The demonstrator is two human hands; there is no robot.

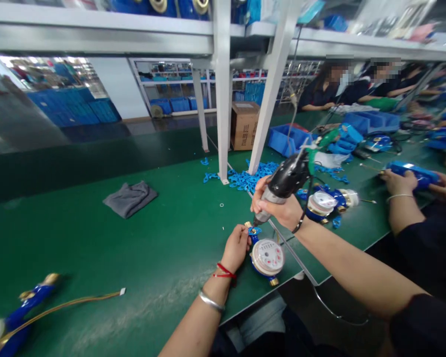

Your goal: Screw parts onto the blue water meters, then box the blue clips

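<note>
My right hand [282,209] is wrapped round a black and silver electric screwdriver [287,177], tilted with its tip down at a small blue handle [254,231]. That handle sits on the valve end of a blue water meter [267,255] with a round white dial and brass ends. My left hand [239,243] has its fingers closed at the handle, pinching it against the meter's valve end. The exact contact of the screwdriver tip is too small to make out. The meter lies on the green table near its front edge.
Many loose blue handles [250,177] lie by the shelf post [224,94]. A grey cloth [131,199] is on the left. Another meter with a cable [26,305] stands front left. More meters [322,203] lie right, beside a co-worker's hands [401,186]. Blue bins [288,139] stand behind.
</note>
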